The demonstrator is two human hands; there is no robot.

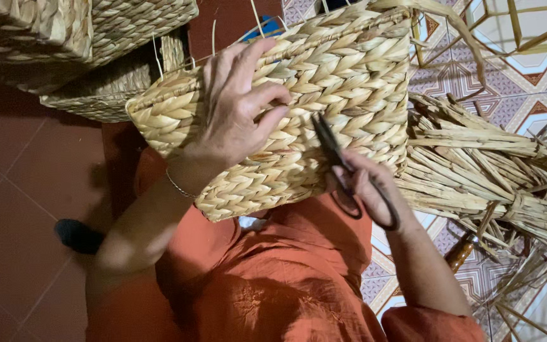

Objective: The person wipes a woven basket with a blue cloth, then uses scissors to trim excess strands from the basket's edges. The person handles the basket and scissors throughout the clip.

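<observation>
A woven straw basket (349,82) lies tilted on my lap, its plaited side facing up. My left hand (238,104) rests flat on that side, fingers spread and curled over the weave, pressing it down. My right hand (365,187) grips a pair of dark scissors (333,149), thumb and fingers through the loops. The blades point up and to the left, and their tips touch the weave just right of my left fingers. A thin bracelet sits on my left wrist.
More woven baskets (77,44) are stacked at the top left on the red tiled floor. A bundle of dried straw (495,171) lies to the right on patterned tiles. A metal frame (527,25) stands at the top right. A dark shoe (77,235) shows at the left.
</observation>
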